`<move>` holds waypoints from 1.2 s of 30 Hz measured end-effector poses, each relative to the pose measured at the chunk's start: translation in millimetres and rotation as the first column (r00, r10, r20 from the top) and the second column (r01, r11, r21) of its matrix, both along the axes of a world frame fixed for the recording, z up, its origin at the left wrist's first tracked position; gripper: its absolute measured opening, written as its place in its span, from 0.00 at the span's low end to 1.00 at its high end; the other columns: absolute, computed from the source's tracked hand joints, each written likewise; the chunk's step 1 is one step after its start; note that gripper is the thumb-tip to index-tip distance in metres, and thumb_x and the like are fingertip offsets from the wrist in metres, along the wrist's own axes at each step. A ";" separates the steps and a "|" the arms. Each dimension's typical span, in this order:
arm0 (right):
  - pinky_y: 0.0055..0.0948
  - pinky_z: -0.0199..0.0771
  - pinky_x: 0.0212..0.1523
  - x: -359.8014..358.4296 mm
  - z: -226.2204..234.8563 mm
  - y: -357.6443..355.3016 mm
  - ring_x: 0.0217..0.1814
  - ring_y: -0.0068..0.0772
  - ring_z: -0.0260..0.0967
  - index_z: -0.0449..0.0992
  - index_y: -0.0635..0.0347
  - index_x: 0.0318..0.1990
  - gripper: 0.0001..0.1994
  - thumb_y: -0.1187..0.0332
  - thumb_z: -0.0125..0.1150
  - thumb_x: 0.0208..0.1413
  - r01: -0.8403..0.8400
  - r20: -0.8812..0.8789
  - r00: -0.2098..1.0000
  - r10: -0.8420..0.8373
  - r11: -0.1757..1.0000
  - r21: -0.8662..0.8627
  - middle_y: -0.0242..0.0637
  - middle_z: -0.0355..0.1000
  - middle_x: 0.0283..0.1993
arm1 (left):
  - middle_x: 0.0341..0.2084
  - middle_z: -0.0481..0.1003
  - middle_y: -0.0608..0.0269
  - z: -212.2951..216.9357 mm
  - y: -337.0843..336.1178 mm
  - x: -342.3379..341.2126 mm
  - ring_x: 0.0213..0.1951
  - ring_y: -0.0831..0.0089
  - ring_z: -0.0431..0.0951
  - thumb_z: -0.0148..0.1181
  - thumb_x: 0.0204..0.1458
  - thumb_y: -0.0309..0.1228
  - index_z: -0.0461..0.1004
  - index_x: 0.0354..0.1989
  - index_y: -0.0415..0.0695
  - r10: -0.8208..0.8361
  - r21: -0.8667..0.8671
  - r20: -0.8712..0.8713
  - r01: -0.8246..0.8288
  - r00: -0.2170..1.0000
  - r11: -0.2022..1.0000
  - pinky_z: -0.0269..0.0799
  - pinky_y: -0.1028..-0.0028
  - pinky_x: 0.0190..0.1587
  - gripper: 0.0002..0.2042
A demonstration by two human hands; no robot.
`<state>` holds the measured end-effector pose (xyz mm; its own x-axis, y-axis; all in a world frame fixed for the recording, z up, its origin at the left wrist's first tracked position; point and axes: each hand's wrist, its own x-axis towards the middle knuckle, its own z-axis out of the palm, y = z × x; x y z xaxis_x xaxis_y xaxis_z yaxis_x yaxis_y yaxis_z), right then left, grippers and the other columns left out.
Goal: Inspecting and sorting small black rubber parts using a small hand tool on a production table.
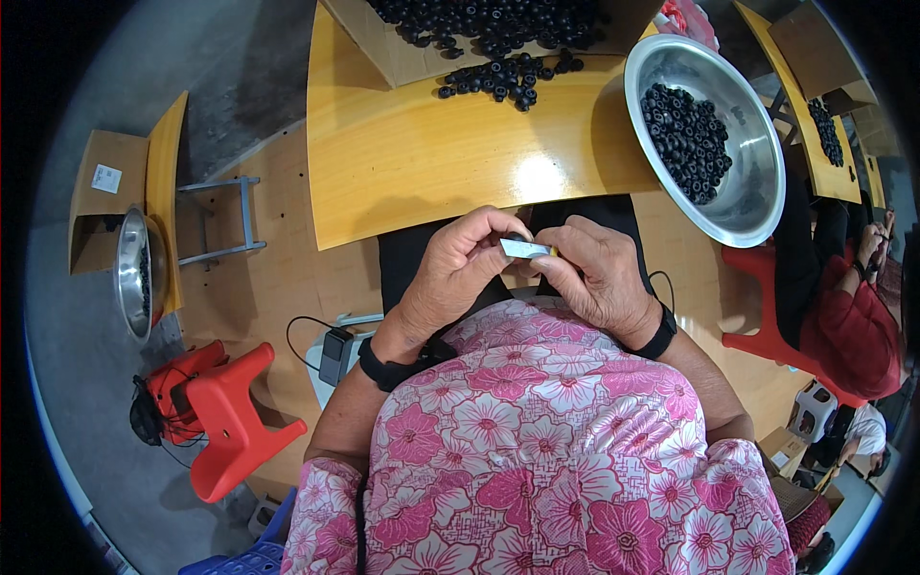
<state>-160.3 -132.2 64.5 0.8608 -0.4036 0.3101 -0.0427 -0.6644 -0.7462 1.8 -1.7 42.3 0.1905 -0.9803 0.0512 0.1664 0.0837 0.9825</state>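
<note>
My left hand (448, 273) is closed, its thumb and fingers pinching a small black part (518, 237), most of which the fingertips cover. In my right hand (606, 273) is a short silver knife blade (523, 249) with a bit of yellow at its right end. The blade lies across the gap between both hands, its left tip by my left fingertips and the black part. Both hands are above my lap, just off the near edge of the yellow table (412, 163). Similar small black ring-shaped parts (503, 80) lie loose on the table.
A cardboard box (362, 36) holding many black parts lies on the table's far side. At the right stands a large metal bowl (760, 187) with more. A red stool (235, 422) is at left; a person in red (853, 335) sits at far right.
</note>
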 end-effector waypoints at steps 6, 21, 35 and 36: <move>0.34 0.72 0.26 -0.7 0.3 0.8 0.25 0.39 0.72 0.77 0.58 0.34 0.09 0.61 0.63 0.54 -0.001 -0.007 1.000 0.001 1.000 -0.007 0.37 0.71 0.25 | 0.37 0.74 0.64 3.2 0.7 -1.4 0.40 0.79 0.77 0.53 0.62 0.28 0.71 0.45 0.37 -0.005 0.033 -0.035 0.006 0.999 0.999 0.76 0.77 0.46 0.08; 0.34 0.71 0.26 -2.3 -0.2 2.9 0.25 0.40 0.71 0.77 0.58 0.34 0.10 0.61 0.64 0.54 -0.018 0.010 1.000 0.018 1.000 -0.005 0.37 0.70 0.25 | 0.37 0.74 0.65 -4.5 2.0 -1.0 0.41 0.79 0.77 0.54 0.61 0.28 0.71 0.46 0.37 -0.041 0.053 -0.056 0.044 0.998 0.998 0.76 0.77 0.46 0.09; 0.32 0.70 0.25 -1.0 0.7 2.1 0.24 0.38 0.71 0.78 0.58 0.35 0.08 0.64 0.65 0.53 -0.033 0.053 0.998 0.032 0.999 0.018 0.37 0.70 0.25 | 0.35 0.72 0.67 -9.2 0.8 0.1 0.38 0.80 0.74 0.58 0.59 0.30 0.69 0.45 0.38 -0.018 0.073 -0.337 0.045 0.941 0.996 0.73 0.79 0.44 0.11; 0.32 0.70 0.25 -0.9 0.6 2.0 0.24 0.38 0.71 0.78 0.58 0.35 0.08 0.64 0.65 0.53 -0.035 0.053 0.998 0.034 0.999 0.020 0.37 0.70 0.25 | 0.37 0.73 0.64 -11.4 1.0 1.0 0.40 0.77 0.77 0.56 0.61 0.29 0.69 0.46 0.37 -0.043 0.056 -0.344 0.066 0.938 0.996 0.76 0.75 0.46 0.10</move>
